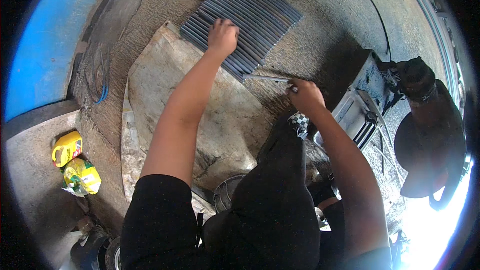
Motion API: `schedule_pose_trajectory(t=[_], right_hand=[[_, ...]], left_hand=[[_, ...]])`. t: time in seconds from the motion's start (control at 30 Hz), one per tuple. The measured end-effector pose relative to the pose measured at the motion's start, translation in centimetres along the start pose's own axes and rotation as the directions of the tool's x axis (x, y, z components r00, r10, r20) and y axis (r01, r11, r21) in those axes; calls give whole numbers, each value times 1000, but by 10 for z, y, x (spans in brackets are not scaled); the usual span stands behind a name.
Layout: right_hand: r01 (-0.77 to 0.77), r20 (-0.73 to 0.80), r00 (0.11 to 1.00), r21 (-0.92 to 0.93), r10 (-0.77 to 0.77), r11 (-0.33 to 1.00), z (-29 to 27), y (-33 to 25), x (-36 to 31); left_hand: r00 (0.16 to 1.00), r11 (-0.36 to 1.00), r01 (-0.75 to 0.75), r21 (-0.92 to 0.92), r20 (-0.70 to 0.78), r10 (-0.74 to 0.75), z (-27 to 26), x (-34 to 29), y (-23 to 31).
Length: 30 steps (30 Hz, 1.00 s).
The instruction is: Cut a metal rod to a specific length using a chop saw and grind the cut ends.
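Many dark grey metal rods [255, 12] lie side by side on the floor, forming a flat slatted panel. My left hand [223, 36] is over the panel's near left part, its fingers curled down onto the rods. The fingertips are partly hidden, so which rod they grip does not show clearly. My right hand [305, 96] is closed around the right end of a thin, light grey metal rod [267, 78]. The other end of this rod reaches left to the panel's near corner.
A stained, light brown sheet [165, 77] covers the floor below the panel. A metal cut-off machine [357, 112] stands on the right, beside a dark welding mask [430, 140]. Left are a blue panel [50, 40], a yellow jug [67, 148], a yellow bag [82, 176] and a cable [104, 77].
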State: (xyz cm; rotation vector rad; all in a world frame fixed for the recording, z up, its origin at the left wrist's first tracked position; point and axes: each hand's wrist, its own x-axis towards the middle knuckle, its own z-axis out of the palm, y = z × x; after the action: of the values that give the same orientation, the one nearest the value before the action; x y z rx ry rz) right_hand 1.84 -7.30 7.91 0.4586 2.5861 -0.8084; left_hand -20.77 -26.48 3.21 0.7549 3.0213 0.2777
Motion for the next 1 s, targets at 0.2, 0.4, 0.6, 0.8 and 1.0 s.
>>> schedule_pose_trajectory(t=[0.2, 0.4, 0.6, 0.8, 1.0], right_hand=[[-14, -35, 999, 29, 15, 999, 0, 19, -1], [-5, -38, 999, 110, 9, 994, 1, 7, -3], [3, -24, 1000, 72, -1, 997, 3, 8, -7], [2, -32, 999, 58, 0, 998, 8, 18, -5], [-12, -40, 999, 93, 15, 996, 11, 25, -6]], left_hand=[[842, 851, -524, 20, 161, 515, 0, -5, -17], [788, 796, -603, 56, 201, 582, -6, 2, -19], [764, 766, -634, 104, 242, 599, -8, 3, -19], [790, 792, -601, 112, 238, 566, -14, 5, -20], [784, 776, -603, 186, 320, 532, -14, 8, -16]])
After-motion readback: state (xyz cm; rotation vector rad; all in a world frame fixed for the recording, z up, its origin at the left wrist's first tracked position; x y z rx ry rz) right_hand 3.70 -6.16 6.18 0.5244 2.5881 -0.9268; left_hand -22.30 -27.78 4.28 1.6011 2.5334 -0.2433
